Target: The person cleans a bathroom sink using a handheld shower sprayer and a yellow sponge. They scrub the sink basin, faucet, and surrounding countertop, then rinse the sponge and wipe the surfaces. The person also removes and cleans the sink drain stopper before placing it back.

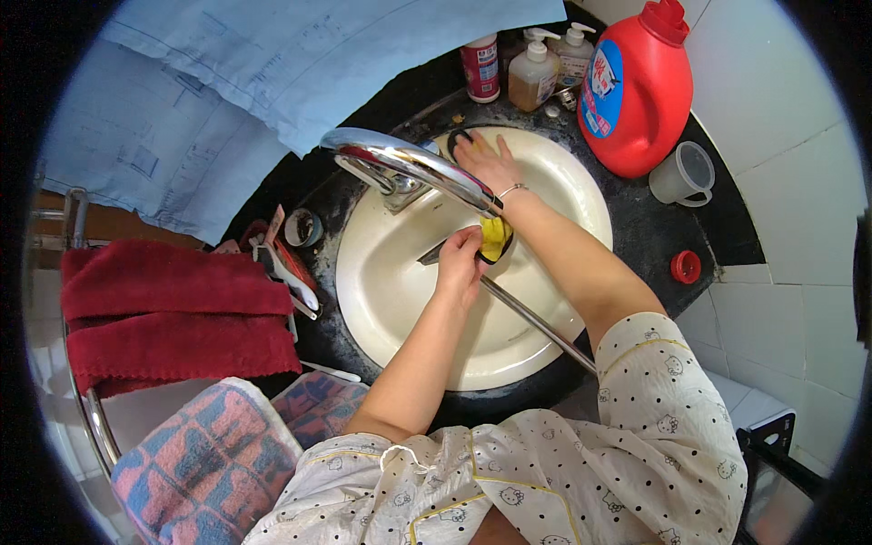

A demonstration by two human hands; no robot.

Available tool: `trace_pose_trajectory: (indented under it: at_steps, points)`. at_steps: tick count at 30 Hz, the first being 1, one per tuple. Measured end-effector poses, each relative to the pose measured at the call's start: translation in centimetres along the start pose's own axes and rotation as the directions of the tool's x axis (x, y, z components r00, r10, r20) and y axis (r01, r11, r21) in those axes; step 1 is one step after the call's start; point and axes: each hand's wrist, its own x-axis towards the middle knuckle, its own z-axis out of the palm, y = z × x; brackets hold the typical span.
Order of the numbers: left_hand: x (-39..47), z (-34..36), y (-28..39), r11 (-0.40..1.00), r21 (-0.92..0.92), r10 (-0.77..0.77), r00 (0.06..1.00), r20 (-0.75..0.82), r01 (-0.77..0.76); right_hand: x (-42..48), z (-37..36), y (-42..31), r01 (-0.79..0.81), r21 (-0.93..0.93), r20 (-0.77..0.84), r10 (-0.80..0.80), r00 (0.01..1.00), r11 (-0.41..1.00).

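Observation:
A cream oval washbasin (pixel 381 293) lies before me under a curved chrome faucet (pixel 409 160). My left hand (pixel 461 262) is over the bowl, its fingers closed on a yellow cloth (pixel 494 238) with a dark edge. A metal rod (pixel 538 320) slants from beside this hand across the basin's front rim; whether the hand also grips it is hard to tell. My right hand (pixel 487 160) reaches to the basin's back rim, fingers spread, over a dark-edged cloth or pad (pixel 460 142). Its palm is hidden.
Soap pump bottles (pixel 535 75), a red detergent jug (pixel 637 88), a clear plastic cup (pixel 681 174) and a red cap (pixel 685 266) stand on the black counter (pixel 633 238). Left are a small bowl (pixel 303 227), toothbrushes (pixel 296 276), a red towel (pixel 177 313) and a patterned towel (pixel 204 463).

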Motion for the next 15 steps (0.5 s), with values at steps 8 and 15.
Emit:
trace_pose_trajectory:
  at_steps: [8,15]
  points:
    - [0.0,-0.7,0.5,1.0,-0.019,0.025,0.999,0.036,-0.025,-2.2,-1.1,2.9,-0.051,-0.207,0.095,0.072,0.993,0.977]
    - [0.0,-1.8,0.6,0.996,-0.079,0.042,0.998,0.051,-0.038,0.0,-2.4,2.7,-0.16,-0.073,0.212,0.172,0.962,0.984]
